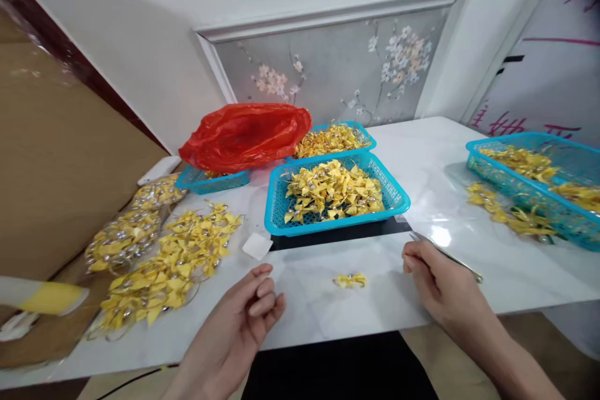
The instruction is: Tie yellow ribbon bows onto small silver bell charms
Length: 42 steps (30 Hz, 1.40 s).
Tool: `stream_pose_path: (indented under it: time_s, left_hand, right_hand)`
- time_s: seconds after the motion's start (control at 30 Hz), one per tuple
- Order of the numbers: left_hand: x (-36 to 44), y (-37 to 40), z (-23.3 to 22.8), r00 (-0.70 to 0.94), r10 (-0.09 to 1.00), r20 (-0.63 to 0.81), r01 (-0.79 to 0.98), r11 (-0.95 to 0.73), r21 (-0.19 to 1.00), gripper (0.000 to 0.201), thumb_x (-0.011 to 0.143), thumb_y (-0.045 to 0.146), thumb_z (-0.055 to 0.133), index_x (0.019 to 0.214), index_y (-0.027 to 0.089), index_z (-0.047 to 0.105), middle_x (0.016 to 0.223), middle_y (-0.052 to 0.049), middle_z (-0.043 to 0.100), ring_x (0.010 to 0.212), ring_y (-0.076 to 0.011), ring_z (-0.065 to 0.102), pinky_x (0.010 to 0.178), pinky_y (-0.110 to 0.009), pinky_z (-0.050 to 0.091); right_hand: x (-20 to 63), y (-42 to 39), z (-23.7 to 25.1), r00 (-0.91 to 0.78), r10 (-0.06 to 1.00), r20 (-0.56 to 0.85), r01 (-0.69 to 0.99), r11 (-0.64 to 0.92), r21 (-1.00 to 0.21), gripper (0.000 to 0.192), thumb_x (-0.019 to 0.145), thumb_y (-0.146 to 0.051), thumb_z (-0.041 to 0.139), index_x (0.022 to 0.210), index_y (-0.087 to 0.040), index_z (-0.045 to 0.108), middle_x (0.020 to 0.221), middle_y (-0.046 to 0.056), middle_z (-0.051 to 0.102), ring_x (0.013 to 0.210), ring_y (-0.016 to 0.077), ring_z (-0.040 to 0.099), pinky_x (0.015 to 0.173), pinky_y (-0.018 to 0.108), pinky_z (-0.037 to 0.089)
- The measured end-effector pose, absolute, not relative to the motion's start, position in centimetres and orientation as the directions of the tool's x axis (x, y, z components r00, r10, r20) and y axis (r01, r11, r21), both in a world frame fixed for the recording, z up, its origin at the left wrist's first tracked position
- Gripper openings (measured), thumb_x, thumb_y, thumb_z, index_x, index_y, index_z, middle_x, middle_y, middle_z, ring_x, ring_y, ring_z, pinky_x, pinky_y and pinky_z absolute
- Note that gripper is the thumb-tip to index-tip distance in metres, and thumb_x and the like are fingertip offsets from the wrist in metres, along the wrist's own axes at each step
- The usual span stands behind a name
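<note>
Two bare hands rest low over a white marble-look table (469, 175). Right hand (438, 290): fingers curled together around a thin metal tool, probably tweezers (447, 256), whose shaft runs from the fingertips back toward the right. Grip looks closed on it; the exact pinch point is hidden by the knuckles. Left hand (246, 312): empty, fingers loosely curled toward the thumb, not touching anything, hovering at the table's near edge.

Between the hands, closer to the right one but apart from both, a single small yellow bow (350, 280) lies flat on the tabletop.

Just beyond it, a dark slab (337, 236) under a blue basket (281, 200) filled with yellow bows. A small white square pad (257, 245) sits at the basket's near left corner.

Further left: a loose heap of yellow bows on rings (173, 265) spread over the table, and beside it clear bags of the same bows (129, 231) against a brown cardboard panel (51, 169).

Behind: a second blue basket of bows (335, 137), then a red plastic bag (244, 134) lying over a third, smaller blue basket (213, 182).

Far right: a large blue basket (539, 190) holding more yellow pieces, with a scatter of bows (510, 215) on the table along its near side.

Backdrop: grey wall panel with a flower pattern (337, 75).
</note>
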<state>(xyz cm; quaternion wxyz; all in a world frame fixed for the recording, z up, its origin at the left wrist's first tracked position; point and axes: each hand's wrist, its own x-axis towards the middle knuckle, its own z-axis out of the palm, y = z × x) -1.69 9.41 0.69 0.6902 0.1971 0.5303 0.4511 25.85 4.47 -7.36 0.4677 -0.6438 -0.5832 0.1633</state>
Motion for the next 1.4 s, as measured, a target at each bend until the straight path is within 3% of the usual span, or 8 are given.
stream_pose_path:
  time_s: [0.43, 0.63, 0.73, 0.87, 0.97, 1.03, 1.17, 1.4]
  left_hand:
    - [-3.8, 10.1, -0.5, -0.083, 0.839, -0.538, -0.267, 0.501, 0.823, 0.010, 0.083, 0.010, 0.067, 0.089, 0.018, 0.069, 0.065, 0.004, 0.054, 0.049, -0.0051, 0.047, 0.065, -0.028, 0.061]
    - [-4.9, 10.2, -2.1, 0.065, 0.930, -0.361, 0.433, 0.300, 0.850, 0.030, 0.084, 0.050, 0.067, 0.098, 0.024, 0.070, 0.063, 0.003, 0.064, 0.068, -0.0147, 0.064, 0.073, -0.020, 0.057]
    - [-6.0, 10.2, -3.1, 0.164, 0.938, -0.306, 0.632, 0.138, 0.762, 0.033, 0.086, 0.052, 0.063, 0.103, 0.025, 0.069, 0.088, -0.003, 0.076, 0.086, -0.0216, 0.071, 0.078, -0.025, 0.060]
    - [-7.0, 9.4, -3.8, 0.271, 0.957, -0.107, 0.823, -0.173, 0.541, 0.030, 0.090, 0.045, 0.057, 0.116, 0.032, 0.066, 0.124, -0.007, 0.069, 0.105, -0.0299, 0.070, 0.082, -0.040, 0.062]
    - [-5.8, 8.8, -3.4, 0.428, 0.886, 0.180, 0.840, -0.463, 0.283, 0.045, 0.088, 0.037, 0.061, 0.132, 0.036, 0.054, 0.149, -0.009, 0.047, 0.130, -0.0372, 0.053, 0.094, -0.055, 0.055]
    - [-3.8, 8.8, -3.2, 0.546, 0.809, 0.217, 0.781, -0.586, 0.217, 0.058, 0.083, 0.030, 0.068, 0.137, 0.032, 0.048, 0.151, -0.011, 0.043, 0.134, -0.0373, 0.046, 0.097, -0.054, 0.054]
    - [1.2, 9.5, -3.4, 0.659, 0.715, 0.234, 0.629, -0.694, 0.349, 0.068, 0.069, 0.022, 0.084, 0.128, 0.022, 0.051, 0.135, -0.017, 0.054, 0.126, -0.0361, 0.050, 0.099, -0.052, 0.052]
    - [4.6, 11.3, -4.2, 0.612, 0.735, 0.292, 0.549, -0.660, 0.513, 0.015, 0.083, 0.006, 0.067, 0.092, 0.018, 0.065, 0.094, -0.008, 0.067, 0.093, -0.0263, 0.062, 0.079, -0.043, 0.054]
  right_hand:
    - [26.5, 5.7, -6.9, 0.145, 0.930, 0.339, 0.781, 0.102, -0.617, 0.014, 0.098, -0.020, 0.038, 0.088, -0.023, 0.048, 0.068, -0.003, 0.053, 0.055, 0.0141, 0.051, 0.056, 0.024, 0.040]
    - [26.7, 5.9, -7.1, 0.090, 0.918, 0.385, 0.796, 0.166, -0.582, 0.013, 0.098, -0.018, 0.041, 0.096, -0.023, 0.052, 0.072, -0.003, 0.060, 0.055, 0.0126, 0.058, 0.054, 0.021, 0.044]
    - [26.8, 6.0, -7.3, 0.043, 0.910, 0.413, 0.803, 0.214, -0.556, 0.012, 0.098, -0.020, 0.043, 0.101, -0.023, 0.053, 0.072, -0.003, 0.064, 0.054, 0.0128, 0.061, 0.051, 0.020, 0.046]
    - [26.6, 5.8, -6.8, 0.052, 0.914, 0.403, 0.778, 0.216, -0.591, 0.021, 0.099, -0.017, 0.041, 0.117, -0.022, 0.051, 0.081, 0.000, 0.067, 0.062, 0.0134, 0.065, 0.057, 0.021, 0.050]
    - [26.1, 5.5, -6.0, -0.032, 0.935, 0.352, 0.694, 0.274, -0.666, 0.024, 0.099, -0.012, 0.038, 0.112, -0.024, 0.054, 0.091, 0.001, 0.065, 0.074, 0.0126, 0.066, 0.067, 0.021, 0.051]
    - [25.8, 5.4, -5.7, -0.125, 0.947, 0.297, 0.620, 0.308, -0.721, 0.028, 0.099, -0.009, 0.036, 0.112, -0.026, 0.055, 0.099, 0.002, 0.062, 0.085, 0.0120, 0.065, 0.074, 0.021, 0.050]
    - [25.3, 5.3, -5.7, -0.176, 0.949, 0.260, 0.545, 0.314, -0.778, 0.032, 0.101, -0.011, 0.037, 0.121, -0.029, 0.054, 0.105, 0.002, 0.059, 0.093, 0.0118, 0.062, 0.081, 0.022, 0.049]
    - [25.4, 5.4, -5.7, -0.157, 0.950, 0.271, 0.538, 0.312, -0.783, 0.042, 0.096, -0.003, 0.034, 0.122, -0.029, 0.055, 0.103, 0.003, 0.059, 0.092, 0.0153, 0.062, 0.080, 0.029, 0.051]
